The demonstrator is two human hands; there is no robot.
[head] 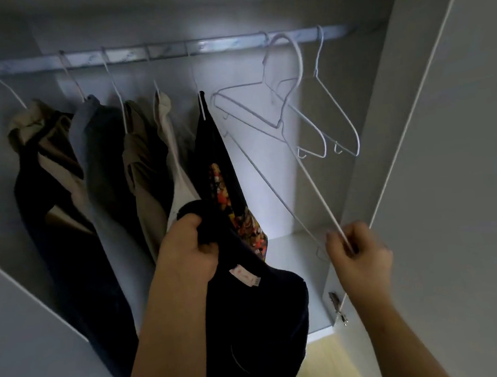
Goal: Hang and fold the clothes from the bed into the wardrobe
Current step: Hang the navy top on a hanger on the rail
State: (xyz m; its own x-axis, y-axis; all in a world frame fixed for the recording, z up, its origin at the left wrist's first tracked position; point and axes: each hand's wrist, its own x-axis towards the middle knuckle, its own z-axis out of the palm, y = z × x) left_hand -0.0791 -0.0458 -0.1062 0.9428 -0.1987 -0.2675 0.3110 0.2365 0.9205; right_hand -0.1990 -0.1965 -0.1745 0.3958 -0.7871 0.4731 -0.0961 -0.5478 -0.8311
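Left hand (187,251) and right hand (361,257) extend from bare forearms (168,326).

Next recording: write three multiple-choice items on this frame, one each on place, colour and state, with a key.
1. Empty hangers sit where on the rail? A left end B right end C middle
2. The label on the garment in the left hand is: A green B blue C pink
3. The right hand: A is open B grips a hanger C holds the door
Key: B, they hang right of the clothes; C, a pink tag shows on dark cloth; B, fingers curl round the wire.
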